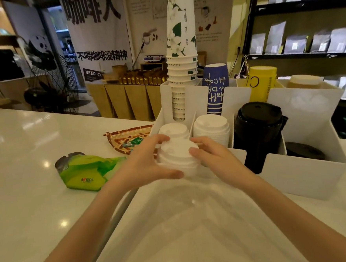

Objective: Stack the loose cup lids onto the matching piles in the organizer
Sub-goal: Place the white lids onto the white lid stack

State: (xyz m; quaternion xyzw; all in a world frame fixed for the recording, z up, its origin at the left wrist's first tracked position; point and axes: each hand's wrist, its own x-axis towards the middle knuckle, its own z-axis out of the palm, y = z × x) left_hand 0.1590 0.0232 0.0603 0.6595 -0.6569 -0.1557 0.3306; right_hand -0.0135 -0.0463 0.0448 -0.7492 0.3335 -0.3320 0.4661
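A short stack of white cup lids [177,157] is held between both hands just in front of the white organizer [306,174]. My left hand [147,163] grips its left side, thumb under and fingers over the rim. My right hand [212,156] presses against its right side. Behind it, inside the organizer, stand two white lid piles: a small one [173,130] on the left and a taller one [212,130] to its right. A tall pile of black lids [259,129] fills the neighbouring compartment, and a low black lid [303,150] lies further right.
Paper cup stacks, white-green [181,54] and blue [216,87], rise at the organizer's back. A green tissue packet [85,171] and a woven tray [127,138] with candies lie on the white counter [27,161] to the left. A yellow container [263,81] stands behind.
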